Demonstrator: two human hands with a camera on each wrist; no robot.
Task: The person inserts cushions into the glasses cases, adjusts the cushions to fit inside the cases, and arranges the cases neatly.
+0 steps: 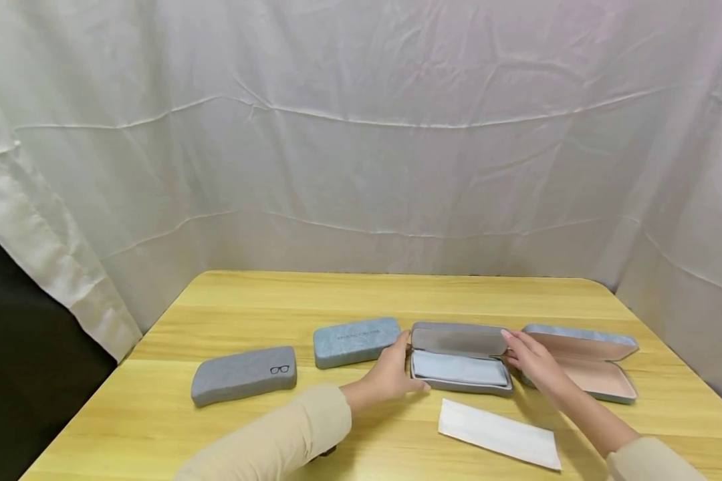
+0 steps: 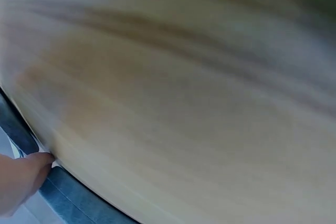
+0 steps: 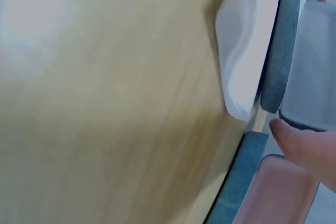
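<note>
An opened grey glasses case (image 1: pixel 460 386) lies on the table with its lid (image 1: pixel 457 339) raised and a folded pale blue cloth (image 1: pixel 459 369) inside. My left hand (image 1: pixel 390 372) grips its left end, thumb at the front edge and fingers toward the lid. In the left wrist view the thumb (image 2: pixel 42 161) overlaps the case's front wall (image 2: pixel 73 195). At the case's right end, my right hand (image 1: pixel 532 361) holds the lid's edge by the fingers. The right wrist view has the right thumb (image 3: pixel 289 135) right at the case's corner.
Right of it stands an opened blue case (image 1: pixel 589 377) with a pink lining. A closed blue case (image 1: pixel 356 341) and a closed grey case (image 1: pixel 243 375) with a glasses print lie leftward. In front is a flat white pouch (image 1: pixel 499 434). A white curtain (image 1: pixel 397 167) hangs behind the table.
</note>
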